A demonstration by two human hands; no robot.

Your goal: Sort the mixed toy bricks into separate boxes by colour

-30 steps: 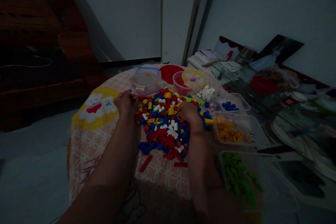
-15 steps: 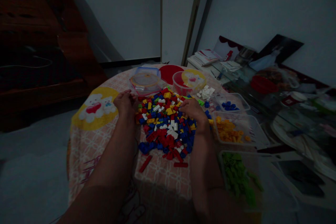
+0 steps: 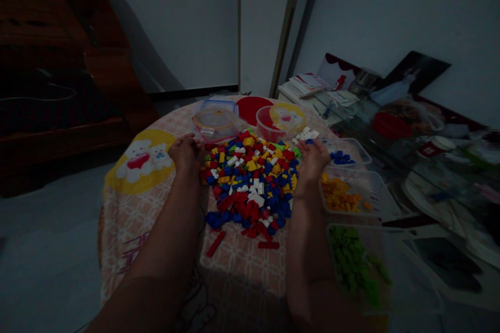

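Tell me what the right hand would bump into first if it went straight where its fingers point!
Most likely the white bricks, just past the right hand and the blue brick at its fingertips. Its height isn't clear, so it might pass over them.

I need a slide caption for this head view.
Left hand beside a multicoloured brick pile; right hand with a blue brick at its fingertips, near clear boxes of blue, yellow and green bricks.

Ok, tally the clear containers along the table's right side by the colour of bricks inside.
Container with blue bricks: 1
Container with yellow-orange bricks: 1
Container with green bricks: 1
Total: 3
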